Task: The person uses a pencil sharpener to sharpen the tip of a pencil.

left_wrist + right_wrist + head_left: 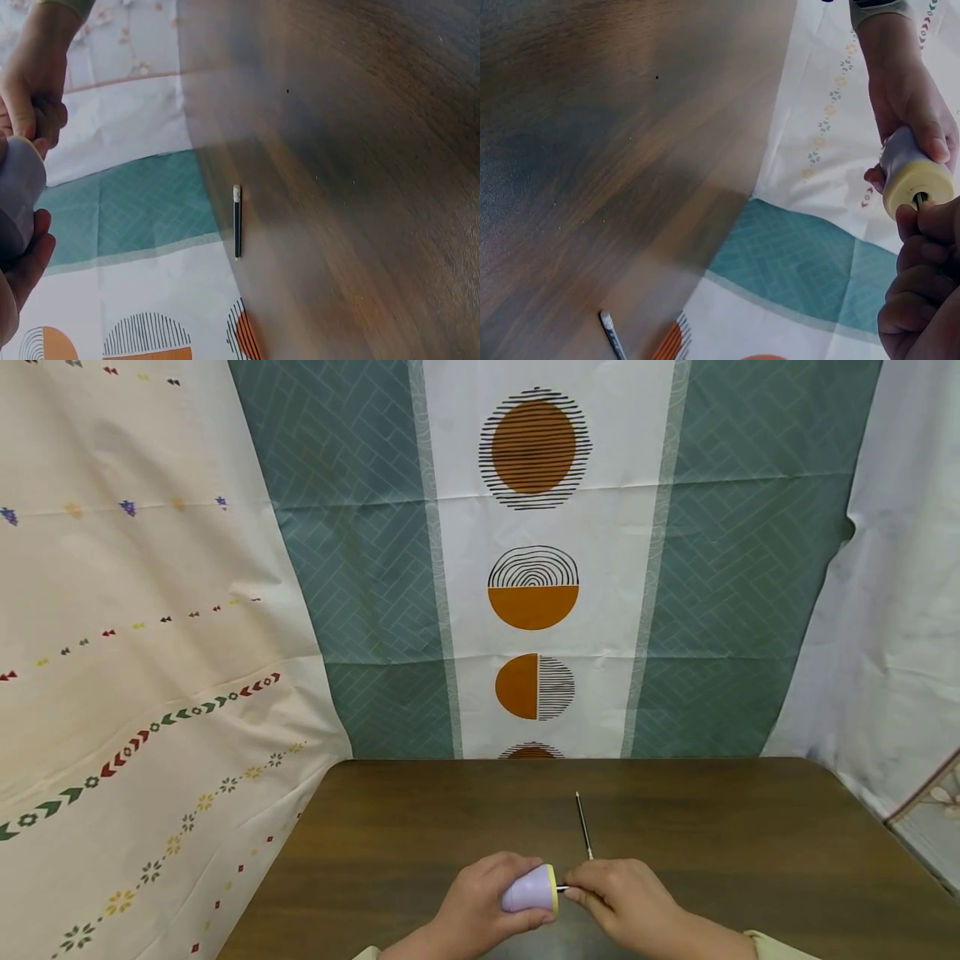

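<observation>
My left hand (480,893) grips a lilac pencil sharpener (528,892) with a yellow rim, its fingers wrapped round the body. The rim faces right, and a round hole shows in it in the right wrist view. Between thumb and fingertips, my right hand (628,893) pinches a thin dark pencil (562,888), whose end is in that hole; most of it is hidden by the hand. On the table past the right hand lies a second pencil (583,822), black with a pale end, also seen in the left wrist view.
Both hands are over the near part of a brown wooden table (420,810). Behind its far edge hangs a green and white curtain (367,610) with orange circles. Patterned cream cloth (225,710) borders the left side, and white cloth (885,610) the right.
</observation>
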`<state>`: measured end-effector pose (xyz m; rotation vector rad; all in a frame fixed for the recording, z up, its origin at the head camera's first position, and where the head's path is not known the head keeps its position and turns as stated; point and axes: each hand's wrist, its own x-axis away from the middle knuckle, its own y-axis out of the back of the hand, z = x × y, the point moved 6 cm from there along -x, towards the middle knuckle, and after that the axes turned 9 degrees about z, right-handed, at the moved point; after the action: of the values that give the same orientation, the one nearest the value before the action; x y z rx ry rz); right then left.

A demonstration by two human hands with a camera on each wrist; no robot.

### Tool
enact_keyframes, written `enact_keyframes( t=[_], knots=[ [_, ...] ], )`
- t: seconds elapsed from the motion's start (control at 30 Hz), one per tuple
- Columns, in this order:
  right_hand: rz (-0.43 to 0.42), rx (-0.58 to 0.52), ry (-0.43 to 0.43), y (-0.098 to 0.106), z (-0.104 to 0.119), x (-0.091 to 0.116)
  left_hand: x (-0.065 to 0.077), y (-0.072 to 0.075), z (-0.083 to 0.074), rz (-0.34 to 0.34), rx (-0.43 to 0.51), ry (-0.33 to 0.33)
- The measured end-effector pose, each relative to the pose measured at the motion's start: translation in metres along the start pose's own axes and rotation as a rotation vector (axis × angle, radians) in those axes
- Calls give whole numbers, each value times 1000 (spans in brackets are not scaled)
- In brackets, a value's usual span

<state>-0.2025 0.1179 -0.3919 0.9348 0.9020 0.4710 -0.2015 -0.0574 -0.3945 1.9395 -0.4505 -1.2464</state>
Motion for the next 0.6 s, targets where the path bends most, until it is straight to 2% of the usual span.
enact_keyframes(
  t=[0.37,0.6],
  knots=[
    [72,-85,-71,-2,-3,-1,1,2,-5,-44,-144,-104],
    [87,-116,-76,-4,-4,-1,2,5,-7,-67,-176,-144]
  ],
)
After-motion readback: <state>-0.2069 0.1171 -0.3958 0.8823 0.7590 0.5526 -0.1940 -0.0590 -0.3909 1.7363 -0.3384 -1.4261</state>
